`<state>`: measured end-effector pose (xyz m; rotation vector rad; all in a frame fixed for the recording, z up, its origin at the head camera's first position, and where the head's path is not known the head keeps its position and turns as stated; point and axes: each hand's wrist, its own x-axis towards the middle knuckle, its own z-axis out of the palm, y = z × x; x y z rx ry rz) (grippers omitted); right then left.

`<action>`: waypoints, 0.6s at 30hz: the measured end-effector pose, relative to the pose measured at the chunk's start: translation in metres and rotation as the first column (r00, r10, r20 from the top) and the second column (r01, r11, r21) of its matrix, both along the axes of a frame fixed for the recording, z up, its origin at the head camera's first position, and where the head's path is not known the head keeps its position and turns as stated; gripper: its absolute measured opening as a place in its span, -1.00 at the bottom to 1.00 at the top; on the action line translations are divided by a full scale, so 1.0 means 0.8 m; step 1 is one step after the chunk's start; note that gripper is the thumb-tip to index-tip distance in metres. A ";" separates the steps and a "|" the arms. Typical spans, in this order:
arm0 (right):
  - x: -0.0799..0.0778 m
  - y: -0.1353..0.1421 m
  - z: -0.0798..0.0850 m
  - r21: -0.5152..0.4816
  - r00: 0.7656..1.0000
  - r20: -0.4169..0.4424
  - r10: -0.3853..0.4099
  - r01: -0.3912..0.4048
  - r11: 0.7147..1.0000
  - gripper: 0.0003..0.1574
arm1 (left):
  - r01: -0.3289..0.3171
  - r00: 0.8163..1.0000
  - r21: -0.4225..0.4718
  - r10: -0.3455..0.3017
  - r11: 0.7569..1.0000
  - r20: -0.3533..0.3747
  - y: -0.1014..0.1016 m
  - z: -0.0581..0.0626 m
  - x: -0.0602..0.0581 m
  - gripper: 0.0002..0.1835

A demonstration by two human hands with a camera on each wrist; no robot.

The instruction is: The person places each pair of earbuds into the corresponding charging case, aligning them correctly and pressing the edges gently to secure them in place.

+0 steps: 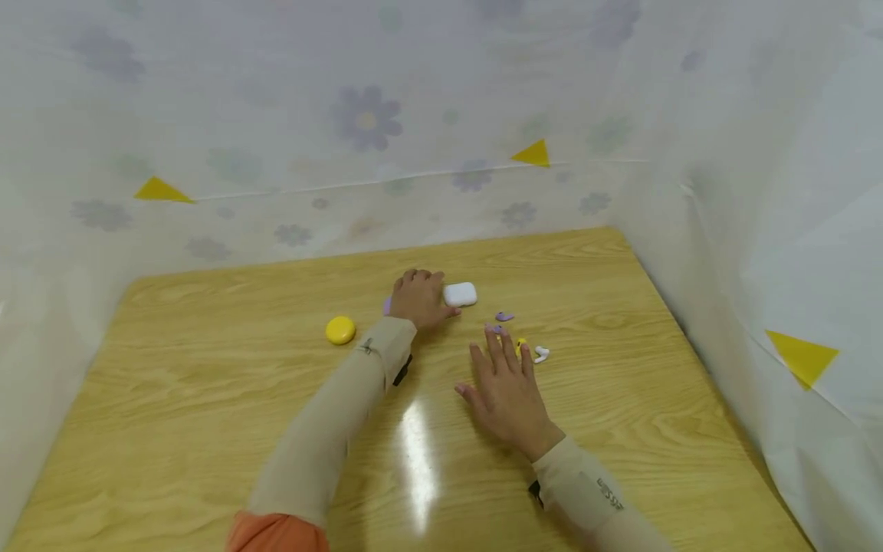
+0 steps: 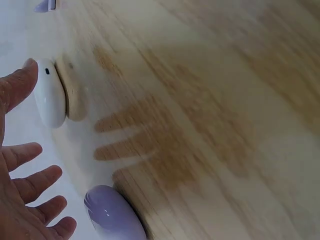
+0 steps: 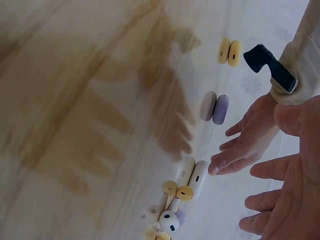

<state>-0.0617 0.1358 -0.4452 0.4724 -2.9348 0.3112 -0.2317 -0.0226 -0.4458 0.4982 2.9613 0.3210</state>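
Observation:
My left hand (image 1: pixel 419 300) hovers over the table with spread fingers, between a purple earbud case (image 1: pixel 387 307), which it partly hides, and a white earbud case (image 1: pixel 460 294). Its thumb overlaps the white case (image 2: pixel 49 97) in the left wrist view; whether they touch, I cannot tell. A round yellow case (image 1: pixel 340 330) lies left of that hand. My right hand (image 1: pixel 509 395) is held palm down, fingers extended, just in front of loose earbuds: purple (image 1: pixel 504 316), yellow (image 1: pixel 521 345) and white (image 1: pixel 541 353). Neither hand holds anything.
The glossy wooden table (image 1: pixel 207 414) reflects the hands and a bright light. Flower-patterned white sheeting (image 1: pixel 310 115) hangs behind and along the sides, with yellow triangles (image 1: pixel 531 153) on it. A black wrist mount (image 3: pixel 270 67) sits at the left sleeve.

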 end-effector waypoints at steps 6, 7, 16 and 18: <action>-0.001 0.002 -0.002 0.007 1.000 -0.018 -0.002 0.002 1.000 -0.26 | -0.018 0.999 -0.001 0.018 1.000 0.032 0.010 -0.007 -0.010 -0.26; -0.001 0.002 -0.002 0.005 1.000 -0.021 -0.004 0.004 1.000 -0.26 | -0.018 0.999 -0.006 0.018 1.000 0.037 0.011 -0.008 -0.012 -0.27; 0.000 0.005 -0.004 0.006 1.000 -0.018 -0.015 0.016 1.000 -0.27 | -0.002 0.998 -0.043 0.005 0.999 0.069 0.017 -0.016 -0.017 -0.30; -0.001 0.006 -0.005 0.008 1.000 -0.025 -0.015 0.015 1.000 -0.27 | 0.004 0.998 -0.052 -0.001 0.999 0.067 0.019 -0.015 -0.018 -0.30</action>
